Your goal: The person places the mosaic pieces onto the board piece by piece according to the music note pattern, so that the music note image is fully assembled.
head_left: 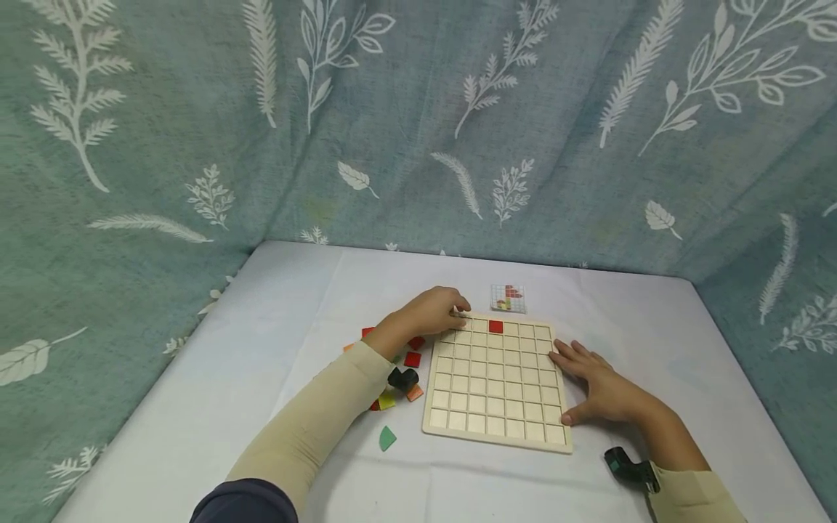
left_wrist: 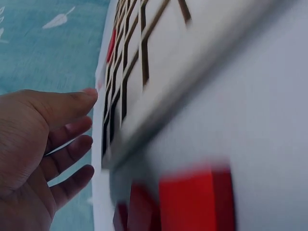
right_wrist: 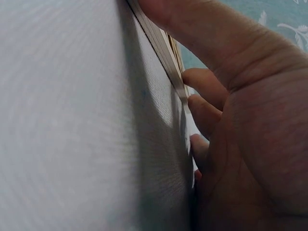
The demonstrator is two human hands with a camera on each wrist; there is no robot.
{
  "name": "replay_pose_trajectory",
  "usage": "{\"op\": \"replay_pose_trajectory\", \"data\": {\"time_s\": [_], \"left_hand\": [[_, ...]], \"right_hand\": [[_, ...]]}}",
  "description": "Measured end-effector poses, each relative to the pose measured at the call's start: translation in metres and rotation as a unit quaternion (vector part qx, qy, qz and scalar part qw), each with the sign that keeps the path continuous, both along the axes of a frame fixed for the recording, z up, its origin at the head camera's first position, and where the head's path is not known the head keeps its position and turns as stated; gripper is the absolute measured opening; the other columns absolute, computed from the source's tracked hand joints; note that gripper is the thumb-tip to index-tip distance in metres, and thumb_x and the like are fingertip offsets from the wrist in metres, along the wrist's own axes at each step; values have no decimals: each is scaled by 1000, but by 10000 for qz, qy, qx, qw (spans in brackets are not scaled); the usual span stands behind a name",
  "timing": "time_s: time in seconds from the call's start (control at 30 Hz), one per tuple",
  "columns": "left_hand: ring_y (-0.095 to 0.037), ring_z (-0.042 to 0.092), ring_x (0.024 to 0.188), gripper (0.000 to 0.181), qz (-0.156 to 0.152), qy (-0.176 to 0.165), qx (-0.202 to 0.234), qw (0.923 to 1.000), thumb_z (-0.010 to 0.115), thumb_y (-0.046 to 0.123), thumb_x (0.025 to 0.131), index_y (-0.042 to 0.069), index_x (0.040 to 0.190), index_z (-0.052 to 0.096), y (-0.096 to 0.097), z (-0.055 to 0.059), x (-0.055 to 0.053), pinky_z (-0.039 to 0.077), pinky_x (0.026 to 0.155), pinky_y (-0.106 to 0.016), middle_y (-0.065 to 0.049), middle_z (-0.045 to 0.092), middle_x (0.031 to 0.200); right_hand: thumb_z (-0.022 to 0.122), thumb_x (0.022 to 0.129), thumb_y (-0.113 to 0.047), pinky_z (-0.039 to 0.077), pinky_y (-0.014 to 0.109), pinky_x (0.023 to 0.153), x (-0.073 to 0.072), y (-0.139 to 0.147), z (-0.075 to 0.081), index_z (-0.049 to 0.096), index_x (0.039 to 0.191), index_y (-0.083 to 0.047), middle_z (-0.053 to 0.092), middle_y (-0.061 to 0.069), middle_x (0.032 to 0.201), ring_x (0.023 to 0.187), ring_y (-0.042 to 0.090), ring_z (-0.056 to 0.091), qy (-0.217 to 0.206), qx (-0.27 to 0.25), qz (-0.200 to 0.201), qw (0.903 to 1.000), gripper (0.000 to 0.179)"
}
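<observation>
- The grid board (head_left: 495, 391) is lying flat on the white table (head_left: 314, 312), between the left hand (head_left: 428, 311) and the right hand (head_left: 601, 388).
- The left hand is hovering by the board's far left corner, its thumb reaching just over the far edge in the head view; whether it is touching the wood, I cannot tell.
- The left fingers are bending loosely, standing apart from the thumb with a visible gap.
- The right fingers are spreading along the board's right edge, the fingertips touching it farther up and the thumb meeting it near the closer corner.
- The board is holding a red square (head_left: 495, 327) in a cell of its far row.
- A pattern card (head_left: 508, 298) is lying just beyond the board.
- Loose tiles are lying left of the board, partly under the left forearm: a red tile (head_left: 413, 359), an orange tile (head_left: 415, 393), a yellow tile (head_left: 387, 399) among them.
- A green rounded piece (head_left: 387, 438) is resting nearer the person.
</observation>
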State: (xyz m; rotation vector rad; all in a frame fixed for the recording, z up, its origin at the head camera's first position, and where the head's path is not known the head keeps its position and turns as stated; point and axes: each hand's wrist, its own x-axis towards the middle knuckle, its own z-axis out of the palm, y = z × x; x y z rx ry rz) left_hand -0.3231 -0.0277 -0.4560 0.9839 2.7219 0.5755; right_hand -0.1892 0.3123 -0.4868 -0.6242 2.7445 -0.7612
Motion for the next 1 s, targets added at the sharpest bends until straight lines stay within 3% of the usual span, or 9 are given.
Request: {"op": "replay_pose_trajectory", "data": {"time_s": [0.23, 0.6, 0.83, 1.0], "left_hand": [[-10, 58, 101, 32, 440, -65, -35, 9990, 67, 28, 93, 16, 123, 68, -39, 0, -3, 47, 86, -31, 5, 63, 114], [-16, 58, 98, 31, 1082, -105, -190, 9939, 68, 19, 91, 13, 121, 69, -79, 3, -6, 47, 90, -36, 0, 65, 110], [-16, 55, 90, 32, 1044, -147, -734, 9917, 74, 27, 87, 15, 116, 72, -95, -4, -6, 47, 89, -36, 1, 62, 106], [-17, 55, 90, 30, 1206, -112, -822, 9892, 72, 27, 88, 14, 115, 71, -96, -6, -6, 47, 89, -38, 0, 61, 103]], "right_hand": [[84, 53, -61, 5, 64, 108, 4, 2, -2, 35, 151, -10, 15, 8, 161, 145, 39, 2, -98, 8, -20, 9999, 121], [83, 50, -64, 6, 64, 108, 2, 1, -4, 37, 151, -11, 17, 8, 160, 145, 38, 4, -35, 53, -122, 9999, 123], [84, 51, -63, 4, 61, 110, 2, 1, -4, 36, 151, -11, 17, 8, 160, 146, 37, 3, -86, 59, -92, 9999, 123], [84, 51, -63, 4, 60, 110, 2, -2, -2, 37, 151, -10, 17, 9, 160, 146, 38, 3, -82, 28, -59, 9999, 122]]}}
